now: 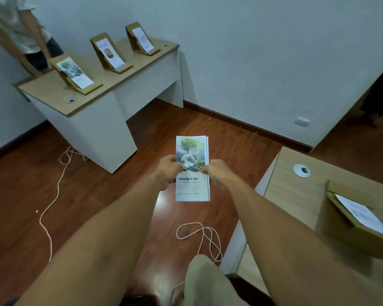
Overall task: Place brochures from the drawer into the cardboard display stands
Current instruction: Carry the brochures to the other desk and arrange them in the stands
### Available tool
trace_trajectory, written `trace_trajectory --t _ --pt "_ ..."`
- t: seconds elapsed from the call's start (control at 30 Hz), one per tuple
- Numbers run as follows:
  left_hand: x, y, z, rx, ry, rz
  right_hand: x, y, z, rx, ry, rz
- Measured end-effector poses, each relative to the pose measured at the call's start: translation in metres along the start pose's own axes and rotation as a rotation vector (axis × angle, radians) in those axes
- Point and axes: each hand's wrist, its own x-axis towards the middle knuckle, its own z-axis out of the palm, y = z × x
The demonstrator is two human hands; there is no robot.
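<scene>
A thin stack of brochures (192,184), its cover showing a tree over a globe and the words "Liceria & Co.", is held upright over the floor in the middle of the view. My left hand (167,171) grips its left edge and my right hand (216,172) pinches its right edge. Three cardboard display stands sit on a desk (51,93) at the upper left: the near stand (75,75), the middle stand (108,54) and the far stand (140,38). Each holds a brochure.
A second desk (296,195) at the right carries a cardboard stand (349,228) with a white sheet in it. White cords (199,237) lie looped on the wooden floor. Another person (24,34) stands behind the left desk. My knee (203,281) shows at the bottom.
</scene>
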Motion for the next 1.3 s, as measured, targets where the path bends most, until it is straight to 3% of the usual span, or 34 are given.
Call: trace_trajectory --t 0.43,1.1,1.3 --pt "0.138 0.077 0.065 0.142 -0.182 0.044 0.113 -0.022 -0.07 0.132 0.197 0.062" --pt "0.31 0.239 0.233 0.322 -0.471 0.103 0.252 -0.077 -0.249 0.295 0.47 0.146" --pt "0.364 0.287 0.295 0.377 -0.641 0.173 0.293 -0.087 -0.308 0.358 0.621 0.14"
